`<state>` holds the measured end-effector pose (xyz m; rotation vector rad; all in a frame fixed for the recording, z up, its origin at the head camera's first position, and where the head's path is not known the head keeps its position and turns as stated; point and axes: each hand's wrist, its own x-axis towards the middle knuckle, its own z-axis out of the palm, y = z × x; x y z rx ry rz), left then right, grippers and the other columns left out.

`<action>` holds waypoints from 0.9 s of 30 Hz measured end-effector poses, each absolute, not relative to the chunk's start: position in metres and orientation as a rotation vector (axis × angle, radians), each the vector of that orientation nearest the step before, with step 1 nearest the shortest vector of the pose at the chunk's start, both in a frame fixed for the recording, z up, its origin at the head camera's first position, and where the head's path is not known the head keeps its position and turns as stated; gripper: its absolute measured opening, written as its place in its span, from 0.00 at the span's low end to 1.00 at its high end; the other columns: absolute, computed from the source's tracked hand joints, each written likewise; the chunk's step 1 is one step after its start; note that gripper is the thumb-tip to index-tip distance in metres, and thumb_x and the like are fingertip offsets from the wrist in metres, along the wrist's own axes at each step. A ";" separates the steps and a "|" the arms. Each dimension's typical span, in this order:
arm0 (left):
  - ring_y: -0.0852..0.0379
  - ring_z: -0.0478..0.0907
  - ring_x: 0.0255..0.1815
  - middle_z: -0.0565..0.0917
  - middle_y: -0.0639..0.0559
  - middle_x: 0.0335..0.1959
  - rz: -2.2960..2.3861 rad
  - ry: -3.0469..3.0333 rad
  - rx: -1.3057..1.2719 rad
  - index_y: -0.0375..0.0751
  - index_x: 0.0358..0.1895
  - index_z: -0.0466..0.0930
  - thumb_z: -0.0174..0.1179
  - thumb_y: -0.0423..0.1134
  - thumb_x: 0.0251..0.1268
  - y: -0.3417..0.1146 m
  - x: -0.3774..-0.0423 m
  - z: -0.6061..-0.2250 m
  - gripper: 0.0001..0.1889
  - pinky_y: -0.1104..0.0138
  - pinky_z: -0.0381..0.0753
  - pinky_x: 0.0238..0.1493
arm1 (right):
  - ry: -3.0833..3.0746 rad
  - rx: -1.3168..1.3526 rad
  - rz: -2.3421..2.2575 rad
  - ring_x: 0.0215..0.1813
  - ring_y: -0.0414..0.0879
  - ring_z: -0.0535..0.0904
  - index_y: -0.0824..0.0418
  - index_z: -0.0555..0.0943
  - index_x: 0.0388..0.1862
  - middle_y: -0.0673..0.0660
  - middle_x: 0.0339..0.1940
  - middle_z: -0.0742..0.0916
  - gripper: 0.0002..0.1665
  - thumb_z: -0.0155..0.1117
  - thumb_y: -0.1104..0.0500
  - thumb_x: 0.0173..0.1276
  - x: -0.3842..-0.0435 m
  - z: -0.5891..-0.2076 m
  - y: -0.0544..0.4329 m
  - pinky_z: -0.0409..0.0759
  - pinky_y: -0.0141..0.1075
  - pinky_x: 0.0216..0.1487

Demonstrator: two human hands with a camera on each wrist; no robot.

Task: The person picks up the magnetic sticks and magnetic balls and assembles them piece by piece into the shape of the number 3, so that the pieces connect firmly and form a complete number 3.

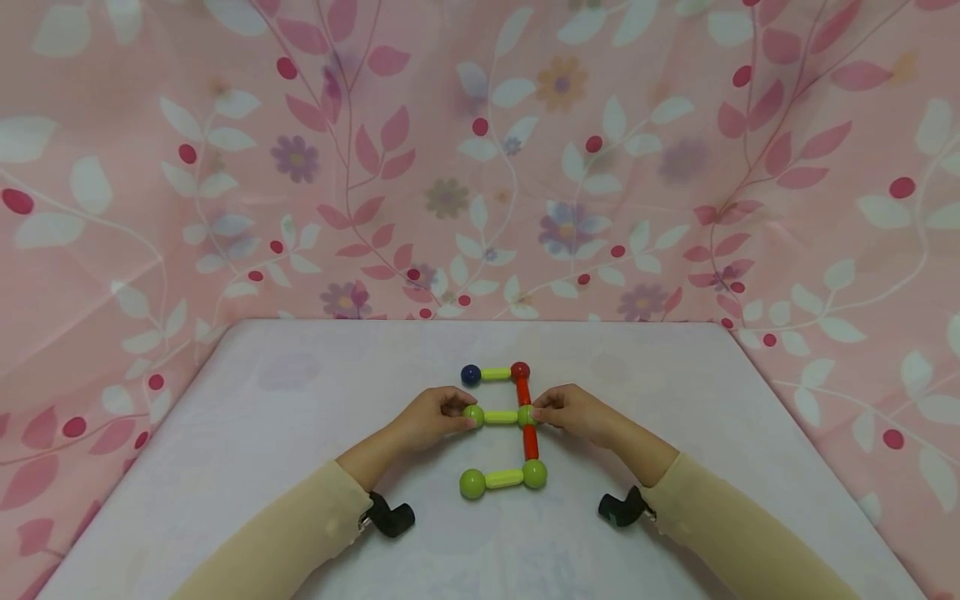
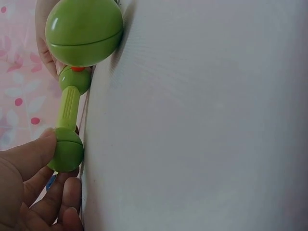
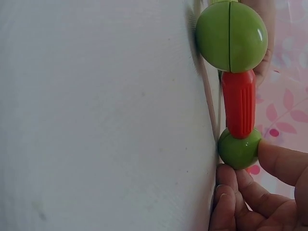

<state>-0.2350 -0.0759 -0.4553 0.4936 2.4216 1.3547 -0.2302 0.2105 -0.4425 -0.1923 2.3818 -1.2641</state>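
Note:
A flat figure of magnetic-style rods and balls lies on the white table. My left hand pinches the middle-left green ball between thumb and fingers. With thumb and fingertips, my right hand grips the middle-right green ball. A yellow-green rod joins these two balls. Red rods run from the right-hand ball to a red ball at the far side and a green ball at the near side. Yellow-green rods lead left from those to a dark blue ball and another green ball.
The white table has rounded far corners. Behind and beside it hangs a pink floral cloth. A black wrist-worn device juts from the left sleeve, and a similar black device from the right sleeve.

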 end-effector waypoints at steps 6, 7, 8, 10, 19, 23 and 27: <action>0.58 0.77 0.42 0.84 0.56 0.42 1.339 2.443 0.493 0.43 0.55 0.83 0.68 0.39 0.65 -0.074 -0.236 -0.455 0.16 0.65 0.77 0.46 | 2.383 -0.158 -1.263 0.43 0.45 0.78 0.65 0.83 0.51 0.53 0.40 0.86 0.15 0.65 0.56 0.73 -0.231 -0.442 0.210 0.78 0.39 0.47; 0.58 0.77 0.42 0.84 0.56 0.42 1.339 2.445 0.484 0.43 0.55 0.83 0.68 0.39 0.65 -0.074 -0.236 -0.454 0.16 0.65 0.77 0.47 | 2.383 -0.149 -1.267 0.43 0.45 0.77 0.65 0.83 0.51 0.53 0.40 0.86 0.15 0.65 0.56 0.73 -0.231 -0.441 0.210 0.78 0.38 0.46; 0.58 0.77 0.43 0.84 0.56 0.43 1.339 2.448 0.480 0.44 0.55 0.83 0.68 0.40 0.66 -0.073 -0.236 -0.454 0.16 0.65 0.77 0.47 | 2.384 -0.140 -1.271 0.42 0.46 0.77 0.64 0.84 0.50 0.53 0.40 0.86 0.15 0.65 0.56 0.73 -0.231 -0.441 0.209 0.77 0.38 0.45; 0.58 0.77 0.43 0.84 0.55 0.43 1.352 2.451 0.471 0.44 0.55 0.83 0.68 0.39 0.66 -0.073 -0.237 -0.455 0.16 0.64 0.77 0.47 | 2.385 -0.125 -1.280 0.42 0.46 0.77 0.64 0.84 0.50 0.53 0.39 0.85 0.14 0.65 0.56 0.72 -0.231 -0.440 0.209 0.77 0.38 0.44; 0.60 0.78 0.43 0.85 0.55 0.44 1.404 2.471 0.457 0.42 0.55 0.84 0.68 0.39 0.66 -0.071 -0.242 -0.460 0.16 0.64 0.78 0.47 | 2.401 -0.062 -1.263 0.40 0.47 0.76 0.64 0.84 0.49 0.54 0.38 0.85 0.14 0.65 0.56 0.72 -0.230 -0.434 0.204 0.77 0.36 0.41; 0.60 0.78 0.42 0.84 0.55 0.43 1.403 2.482 0.457 0.42 0.55 0.84 0.68 0.39 0.66 -0.070 -0.244 -0.462 0.16 0.65 0.78 0.47 | 2.416 -0.030 -1.245 0.39 0.47 0.76 0.64 0.84 0.50 0.55 0.37 0.84 0.14 0.65 0.57 0.73 -0.231 -0.430 0.201 0.77 0.36 0.41; 0.59 0.77 0.42 0.84 0.55 0.42 1.407 2.488 0.452 0.42 0.55 0.84 0.68 0.38 0.66 -0.069 -0.244 -0.461 0.16 0.65 0.77 0.47 | 2.419 -0.017 -1.244 0.38 0.47 0.76 0.64 0.84 0.49 0.55 0.37 0.84 0.13 0.64 0.57 0.73 -0.232 -0.429 0.200 0.77 0.35 0.40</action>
